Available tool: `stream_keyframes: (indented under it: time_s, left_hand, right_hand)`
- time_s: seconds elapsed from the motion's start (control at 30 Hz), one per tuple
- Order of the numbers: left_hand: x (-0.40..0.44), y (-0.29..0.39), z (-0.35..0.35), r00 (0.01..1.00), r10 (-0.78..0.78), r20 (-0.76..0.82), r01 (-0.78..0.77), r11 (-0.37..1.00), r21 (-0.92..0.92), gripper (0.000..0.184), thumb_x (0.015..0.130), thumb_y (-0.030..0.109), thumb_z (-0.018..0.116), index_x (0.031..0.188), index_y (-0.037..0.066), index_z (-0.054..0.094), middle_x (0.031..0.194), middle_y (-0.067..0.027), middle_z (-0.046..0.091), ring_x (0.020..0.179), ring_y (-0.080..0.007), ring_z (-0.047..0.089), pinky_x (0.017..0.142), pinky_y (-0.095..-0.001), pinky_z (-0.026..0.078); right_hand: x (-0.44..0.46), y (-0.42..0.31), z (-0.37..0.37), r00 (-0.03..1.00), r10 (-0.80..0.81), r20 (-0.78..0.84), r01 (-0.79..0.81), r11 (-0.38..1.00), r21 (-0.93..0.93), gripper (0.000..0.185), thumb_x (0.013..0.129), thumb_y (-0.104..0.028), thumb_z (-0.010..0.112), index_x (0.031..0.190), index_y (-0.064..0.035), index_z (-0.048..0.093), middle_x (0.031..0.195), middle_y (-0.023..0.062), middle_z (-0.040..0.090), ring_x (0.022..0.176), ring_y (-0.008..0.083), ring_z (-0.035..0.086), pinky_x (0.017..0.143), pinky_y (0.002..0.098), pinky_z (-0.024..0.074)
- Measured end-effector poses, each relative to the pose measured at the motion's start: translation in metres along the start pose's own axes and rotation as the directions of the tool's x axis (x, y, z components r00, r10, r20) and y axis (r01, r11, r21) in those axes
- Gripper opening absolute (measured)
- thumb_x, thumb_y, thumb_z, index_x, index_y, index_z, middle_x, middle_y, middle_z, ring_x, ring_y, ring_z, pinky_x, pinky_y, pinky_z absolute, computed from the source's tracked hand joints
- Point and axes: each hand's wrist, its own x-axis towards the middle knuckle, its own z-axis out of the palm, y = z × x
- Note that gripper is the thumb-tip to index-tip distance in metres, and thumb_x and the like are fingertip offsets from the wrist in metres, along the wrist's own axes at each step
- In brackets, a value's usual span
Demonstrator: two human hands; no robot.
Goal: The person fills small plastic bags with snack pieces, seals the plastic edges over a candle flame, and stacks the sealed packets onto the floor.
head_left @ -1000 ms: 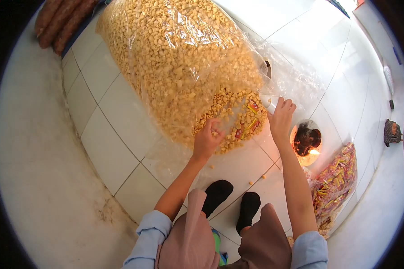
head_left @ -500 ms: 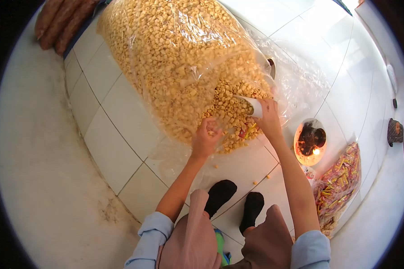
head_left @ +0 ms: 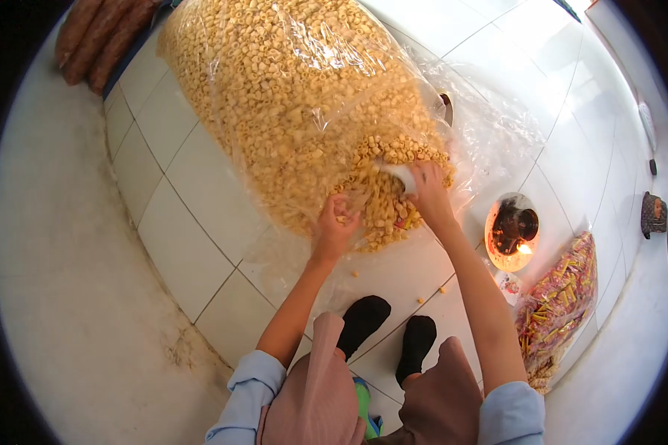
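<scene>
A large clear plastic sack (head_left: 274, 96) full of small yellow ring-shaped snacks (head_left: 393, 152) lies on the floor with its mouth towards me. My right hand (head_left: 432, 196) grips a white scoop (head_left: 399, 175), blurred by motion, tilted to the left among the snacks at the mouth. Just left of it, my left hand (head_left: 335, 226) is closed on a small clear plastic bag (head_left: 358, 202), partly hidden by the fingers and blurred. Between and below the hands, a red and yellow packet (head_left: 402, 222) lies among the snacks.
To the right, a lit flame (head_left: 525, 249) burns on a plate (head_left: 493, 241) beside a dark container. Below it stands a clear bag of small red and yellow packets (head_left: 564, 297). Loose snacks (head_left: 442, 289) lie on the white tiles near my feet. Brown long bundles (head_left: 104, 37) are at upper left.
My right hand has moved left and slightly down with the scoop, bringing it closer to the small bag. My left hand stays almost in place, still holding the bag.
</scene>
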Motion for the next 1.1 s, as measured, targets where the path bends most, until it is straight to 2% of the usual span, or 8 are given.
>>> stream_keyframes:
  time_s: [0.13, 0.2, 0.33, 0.47, 0.53, 0.6, 0.97, 1.1]
  left_hand:
    - [0.000, 0.005, -0.004, 0.999, -0.035, 0.017, 0.036, 0.998, -0.050, 0.032, 0.072, 0.007, 0.066, 0.099, 0.007, 0.048, 0.064, -0.0032, 0.055, 0.061, -0.0121, 0.055, 0.063, -0.0261, 0.043]
    - [-0.002, 0.007, -0.003, 0.999, -0.034, 0.018, 0.034, 0.999, -0.022, 0.032, 0.072, 0.008, 0.066, 0.100, 0.007, 0.048, 0.063, -0.0033, 0.056, 0.060, -0.0126, 0.055, 0.060, -0.0261, 0.043]
    - [-0.003, 0.007, -0.002, 0.999, -0.041, 0.004, 0.041, 0.999, 0.033, 0.032, 0.072, 0.009, 0.066, 0.099, 0.007, 0.048, 0.063, -0.0031, 0.058, 0.057, -0.0124, 0.054, 0.056, -0.0260, 0.043]
    - [-0.002, 0.007, -0.002, 1.000, 0.013, -0.008, -0.013, 0.999, 0.044, 0.032, 0.071, 0.008, 0.067, 0.098, 0.008, 0.049, 0.063, -0.0029, 0.057, 0.056, -0.0113, 0.054, 0.054, -0.0256, 0.043]
    - [-0.001, 0.001, -0.001, 1.000, -0.019, -0.002, 0.019, 0.999, 0.042, 0.032, 0.071, 0.008, 0.067, 0.098, 0.008, 0.050, 0.064, -0.0028, 0.057, 0.057, -0.0107, 0.054, 0.055, -0.0251, 0.043]
    - [0.002, -0.006, 0.002, 0.999, 0.038, -0.039, -0.042, 0.992, -0.117, 0.033, 0.070, 0.005, 0.067, 0.098, 0.007, 0.050, 0.064, -0.0022, 0.054, 0.059, -0.0098, 0.053, 0.055, -0.0241, 0.044]
    - [-0.001, -0.004, 0.000, 1.000, 0.006, 0.002, -0.006, 0.997, -0.082, 0.038, 0.069, 0.001, 0.067, 0.101, 0.006, 0.047, 0.064, -0.0024, 0.050, 0.061, -0.0098, 0.052, 0.057, -0.0236, 0.046]
    - [-0.002, -0.006, -0.003, 0.998, 0.065, -0.005, -0.065, 0.998, 0.001, 0.038, 0.069, 0.000, 0.066, 0.101, 0.006, 0.047, 0.066, -0.0027, 0.052, 0.063, -0.0100, 0.054, 0.057, -0.0233, 0.046]
  right_hand:
    - [-0.013, -0.008, -0.014, 0.985, -0.172, 0.029, 0.174, 0.976, -0.130, 0.058, 0.057, 0.000, 0.067, 0.111, -0.0037, 0.045, 0.104, 0.0139, 0.042, 0.102, 0.0321, 0.039, 0.084, 0.0385, 0.0397]
    - [-0.016, -0.012, -0.027, 0.976, 0.174, -0.130, -0.193, 0.969, -0.155, 0.058, 0.057, -0.002, 0.067, 0.111, -0.0029, 0.046, 0.099, 0.0134, 0.042, 0.097, 0.0309, 0.040, 0.081, 0.0372, 0.0416]
    - [-0.001, 0.007, -0.032, 0.931, 0.229, -0.285, -0.326, 0.873, -0.363, 0.055, 0.056, -0.004, 0.070, 0.105, -0.0010, 0.046, 0.092, 0.0135, 0.041, 0.092, 0.0308, 0.040, 0.073, 0.0358, 0.0439]
    - [0.030, 0.023, -0.022, 0.911, 0.264, -0.316, -0.375, 0.850, -0.371, 0.056, 0.056, -0.005, 0.072, 0.105, -0.0009, 0.045, 0.094, 0.0141, 0.040, 0.092, 0.0314, 0.040, 0.072, 0.0362, 0.0438]
    - [0.044, 0.018, -0.011, 0.924, 0.291, -0.250, -0.352, 0.903, -0.249, 0.058, 0.057, -0.005, 0.073, 0.107, -0.0017, 0.044, 0.097, 0.0143, 0.040, 0.093, 0.0321, 0.041, 0.075, 0.0364, 0.0430]
    - [0.048, 0.013, 0.001, 0.946, 0.235, -0.225, -0.286, 0.929, -0.234, 0.058, 0.057, -0.006, 0.073, 0.108, -0.0025, 0.044, 0.099, 0.0144, 0.039, 0.095, 0.0325, 0.041, 0.076, 0.0369, 0.0428]
    - [-0.007, -0.002, -0.007, 0.997, -0.054, 0.062, 0.053, 0.998, 0.019, 0.061, 0.060, 0.002, 0.065, 0.116, -0.0086, 0.044, 0.111, 0.0097, 0.041, 0.105, 0.0295, 0.041, 0.078, 0.0361, 0.0486]
    - [-0.010, -0.008, -0.034, 0.999, -0.033, 0.027, 0.036, 0.987, -0.156, 0.060, 0.060, 0.005, 0.062, 0.115, -0.0093, 0.045, 0.114, 0.0084, 0.041, 0.106, 0.0289, 0.042, 0.077, 0.0349, 0.0493]
